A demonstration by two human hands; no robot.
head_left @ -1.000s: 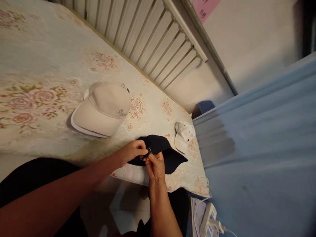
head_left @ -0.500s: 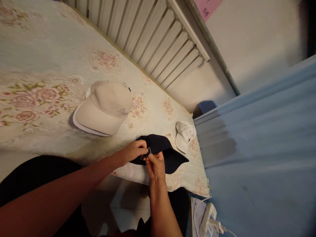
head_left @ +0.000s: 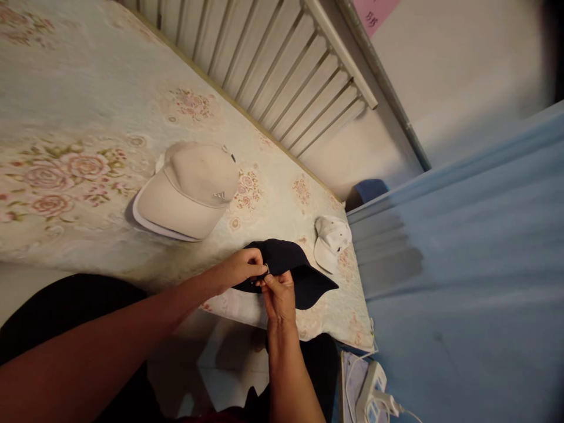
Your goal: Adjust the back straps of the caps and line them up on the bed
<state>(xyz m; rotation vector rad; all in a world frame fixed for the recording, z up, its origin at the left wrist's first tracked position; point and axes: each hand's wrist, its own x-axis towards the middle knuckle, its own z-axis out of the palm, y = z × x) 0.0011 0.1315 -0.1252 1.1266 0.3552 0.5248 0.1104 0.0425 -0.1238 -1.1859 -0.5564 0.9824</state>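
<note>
A black cap (head_left: 282,255) lies near the front edge of the bed, its brim pointing right. My left hand (head_left: 244,267) pinches the cap's back strap beside a small metal buckle (head_left: 267,268). From below, my right hand (head_left: 279,294) is closed on the same strap, thumb and fingers together at the buckle. The fingers partly hide the strap's end. Beige caps (head_left: 189,188), seemingly stacked with a white brim underneath, rest to the left. A smaller white cap (head_left: 332,238) sits beyond the black one on the right.
The floral bedsheet (head_left: 101,235) covers the bed under the caps. A metal bed rail (head_left: 282,70) runs along the far side. Blue curtain (head_left: 462,276) hangs at the right. A white power strip (head_left: 372,388) with plugs and cables lies at the lower right.
Both hands stay at the buckle of the black cap with barely any finger movement. The whole view has shifted very slightly.
</note>
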